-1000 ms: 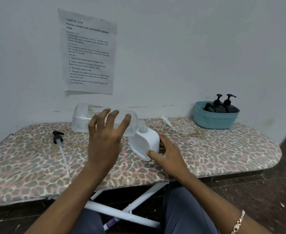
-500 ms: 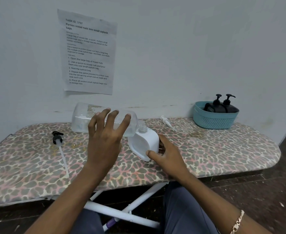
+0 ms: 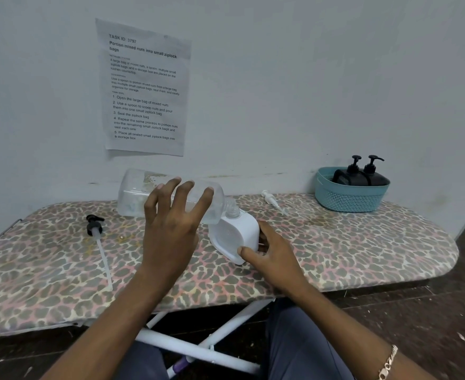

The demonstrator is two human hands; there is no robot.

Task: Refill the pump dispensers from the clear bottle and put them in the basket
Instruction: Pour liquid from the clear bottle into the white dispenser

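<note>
Left hand [image 3: 171, 231], frame centre, grips one clear bottle [image 3: 135, 193], fingers spread over its side. The bottle lies near horizontal, its neck at the mouth of one white dispenser [image 3: 234, 234]. Right hand [image 3: 274, 255] clamps that dispenser, which sits tilted on the board [image 3: 363, 242]. Two loose pumps lie there: black pump [image 3: 94, 224] at left, white pump [image 3: 271, 200] right of centre. Two black dispensers [image 3: 363, 178] stand in one basket [image 3: 346, 201] at right.

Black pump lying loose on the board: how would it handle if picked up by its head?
The black pump is small plastic, so probably light. Its long thin tube looks likely to flex and swing when lifted. Pushed, it probably won't roll far: the spout sticks out sideways.
</note>
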